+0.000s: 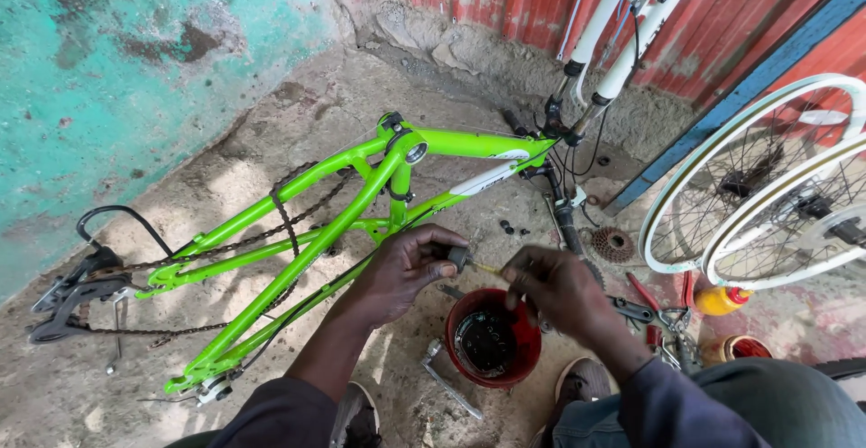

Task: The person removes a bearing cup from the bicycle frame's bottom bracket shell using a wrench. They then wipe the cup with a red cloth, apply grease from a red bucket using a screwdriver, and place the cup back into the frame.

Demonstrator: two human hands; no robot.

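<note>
My left hand (pixel 404 267) grips a small dark cylindrical bicycle part (pixel 458 258) with a thin metal axle sticking out to the right. My right hand (pixel 555 287) pinches the far end of that axle (pixel 487 269). Both hands hover just above a red plastic tub (pixel 492 338) holding dark liquid and a black part. A bright green bicycle frame (pixel 325 231) lies upside down on the concrete just beyond my hands, with its chain (pixel 287 222) draped loosely over the stays and a rear derailleur (pixel 72 295) at the far left.
Two white-rimmed spoked wheels (pixel 767 186) lean at the right. A white suspension fork (pixel 613 42) rises toward a red corrugated wall. A crank arm (pixel 446 380), pliers (pixel 645 308), a sprocket (pixel 613 245), a yellow bottle (pixel 722 301) and small bolts (pixel 514 229) lie on the ground. My shoes flank the tub.
</note>
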